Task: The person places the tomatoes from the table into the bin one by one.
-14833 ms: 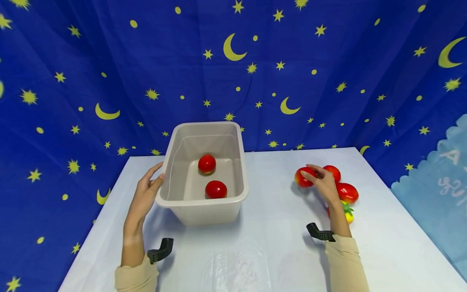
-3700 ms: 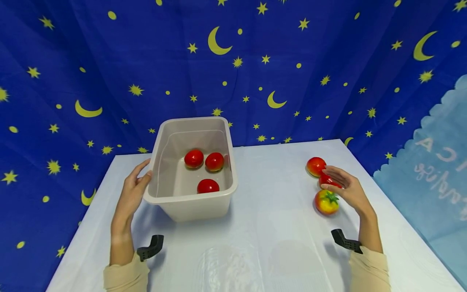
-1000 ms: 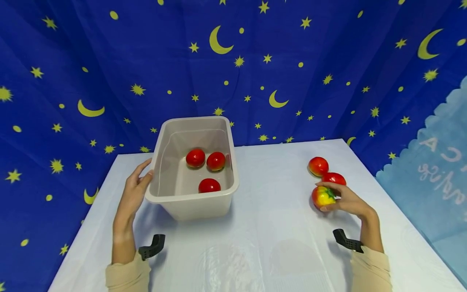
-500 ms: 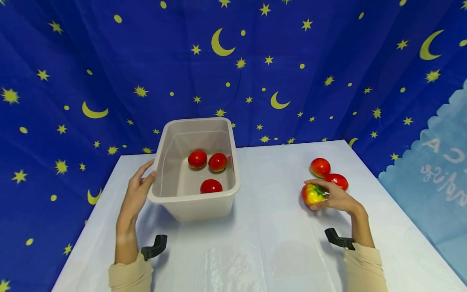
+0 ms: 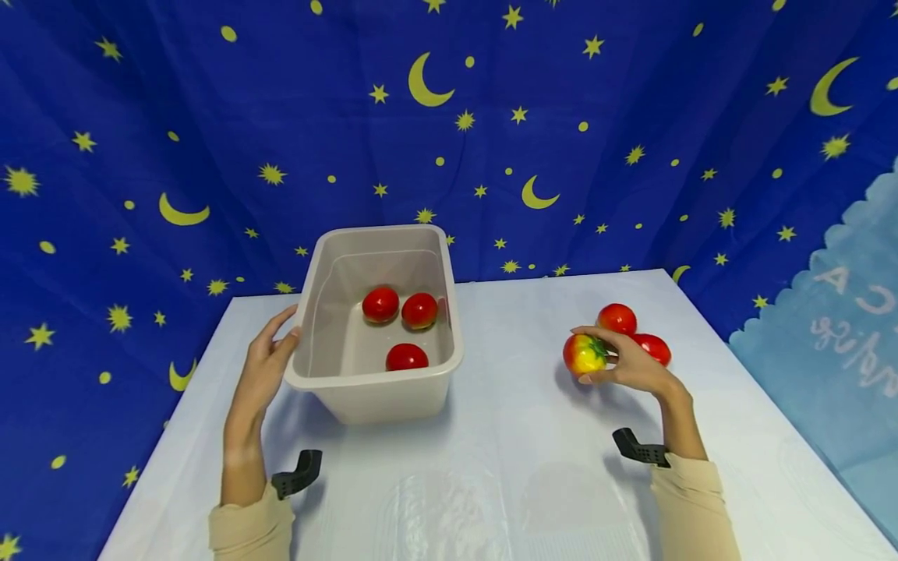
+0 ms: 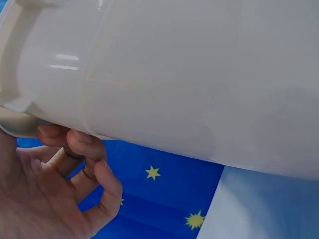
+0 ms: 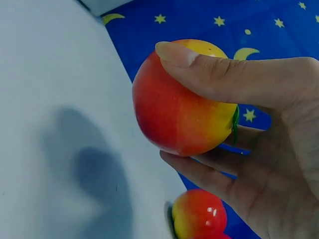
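My right hand [image 5: 627,365] pinches a shiny red-and-yellow toy tomato [image 5: 582,356] with a green leafy top, thumb on one side and fingers on the other. In the right wrist view the tomato [image 7: 174,104] is held off the white table, its shadow separate from it. At the left, my left hand [image 5: 263,370] holds the rim of a light grey plastic bin [image 5: 375,401]. The left wrist view shows bent fingers [image 6: 82,144] against the bin's outer wall [image 6: 164,94]. Inside the bin lie three red tomatoes, one a red tomato [image 5: 380,305] at the back.
Two more red tomatoes, a farther one [image 5: 616,319] and a nearer one [image 5: 654,349], lie on the white table [image 5: 505,436] just beyond my right hand. A blue star-and-moon cloth [image 5: 491,140] hangs behind the table's back edge.
Since about a second ago my right hand has lifted the yellow-topped tomato and carried it left and slightly back, away from the other two. Earlier, one more tomato went into the bin. My left hand stays put.
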Demonstrator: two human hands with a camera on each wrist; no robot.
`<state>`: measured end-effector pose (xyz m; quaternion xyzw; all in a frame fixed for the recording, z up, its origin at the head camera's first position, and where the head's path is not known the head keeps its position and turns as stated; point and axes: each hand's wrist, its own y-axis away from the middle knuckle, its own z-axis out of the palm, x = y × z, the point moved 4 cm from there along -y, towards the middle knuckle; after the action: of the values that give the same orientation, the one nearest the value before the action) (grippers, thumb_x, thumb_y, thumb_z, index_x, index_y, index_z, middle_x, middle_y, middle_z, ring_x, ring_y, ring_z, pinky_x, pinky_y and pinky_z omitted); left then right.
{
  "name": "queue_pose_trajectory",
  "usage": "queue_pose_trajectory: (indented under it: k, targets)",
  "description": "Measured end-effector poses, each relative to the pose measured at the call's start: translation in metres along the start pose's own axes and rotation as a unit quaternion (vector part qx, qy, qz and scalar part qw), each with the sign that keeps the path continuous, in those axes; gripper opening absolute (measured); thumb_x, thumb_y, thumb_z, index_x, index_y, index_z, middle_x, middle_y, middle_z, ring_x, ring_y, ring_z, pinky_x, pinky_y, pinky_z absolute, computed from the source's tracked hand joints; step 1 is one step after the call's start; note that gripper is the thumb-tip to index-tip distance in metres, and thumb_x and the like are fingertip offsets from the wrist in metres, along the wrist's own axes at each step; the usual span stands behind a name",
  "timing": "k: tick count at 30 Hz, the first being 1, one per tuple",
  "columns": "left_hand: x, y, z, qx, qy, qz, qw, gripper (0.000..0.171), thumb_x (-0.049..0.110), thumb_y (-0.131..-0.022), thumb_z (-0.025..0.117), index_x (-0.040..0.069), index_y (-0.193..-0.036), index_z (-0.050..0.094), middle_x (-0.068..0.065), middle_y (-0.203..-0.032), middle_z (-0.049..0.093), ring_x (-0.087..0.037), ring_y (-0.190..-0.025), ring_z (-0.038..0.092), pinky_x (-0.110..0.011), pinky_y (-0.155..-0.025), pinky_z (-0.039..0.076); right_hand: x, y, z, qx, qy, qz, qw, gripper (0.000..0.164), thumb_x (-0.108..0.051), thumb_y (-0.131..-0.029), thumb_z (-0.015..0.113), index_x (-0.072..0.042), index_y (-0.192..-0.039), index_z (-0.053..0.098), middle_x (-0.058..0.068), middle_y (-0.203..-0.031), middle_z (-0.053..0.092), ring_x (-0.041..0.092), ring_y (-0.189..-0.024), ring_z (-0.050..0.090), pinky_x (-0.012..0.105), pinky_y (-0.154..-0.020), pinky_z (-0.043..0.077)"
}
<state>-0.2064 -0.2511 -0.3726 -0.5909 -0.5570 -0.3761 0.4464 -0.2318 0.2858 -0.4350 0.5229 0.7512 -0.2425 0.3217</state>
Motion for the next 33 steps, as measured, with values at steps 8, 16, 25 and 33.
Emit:
queue_pose_trajectory:
  k: [8, 16, 25, 33]
  targets:
    - [0.0, 0.0, 0.001, -0.009, -0.008, 0.009, 0.9999, 0.054, 0.029, -0.106, 0.042, 0.007, -0.153, 0.029, -0.005, -0.107, 0.067, 0.002, -0.081, 0.064, -0.023, -0.071, 0.052, -0.016, -0.015, 0.002, -0.002, -0.015, -0.008, 1.0, 0.077, -0.026, -0.075, 0.085, -0.019, -0.142, 0.049, 0.014, -0.141, 0.048, 0.037, -0.126, 0.044, 0.062, -0.097, 0.043]
    - [0.0, 0.001, 0.0, -0.004, -0.012, 0.005, 0.9999, 0.054, 0.029, -0.106, 0.041, 0.007, -0.153, 0.029, -0.019, -0.117, 0.064, 0.003, -0.081, 0.064, -0.023, -0.071, 0.052, -0.035, -0.033, -0.007, 0.004, -0.052, -0.016, 0.998, 0.078, -0.026, -0.079, 0.083, -0.022, -0.146, 0.043, 0.009, -0.147, 0.043, 0.035, -0.127, 0.045, 0.06, -0.102, 0.04]
    - [0.001, 0.001, 0.001, -0.004, -0.008, 0.013, 0.9999, 0.053, 0.028, -0.106, 0.042, 0.007, -0.153, 0.03, -0.02, -0.116, 0.064, 0.003, -0.08, 0.064, -0.023, -0.071, 0.052, -0.044, -0.035, -0.01, 0.0, -0.078, 0.004, 0.997, 0.079, -0.027, -0.08, 0.082, -0.025, -0.147, 0.041, 0.009, -0.151, 0.037, 0.037, -0.131, 0.04, 0.058, -0.103, 0.04]
    - [0.002, 0.001, 0.001, -0.004, -0.013, 0.01, 0.9999, 0.053, 0.027, -0.106, 0.041, 0.006, -0.153, 0.029, -0.027, -0.119, 0.062, 0.003, -0.08, 0.064, -0.022, -0.071, 0.052, -0.052, -0.038, -0.008, 0.001, -0.069, 0.0, 0.998, 0.08, -0.029, -0.079, 0.082, -0.025, -0.148, 0.041, 0.01, -0.152, 0.036, 0.038, -0.133, 0.039, 0.062, -0.105, 0.036]
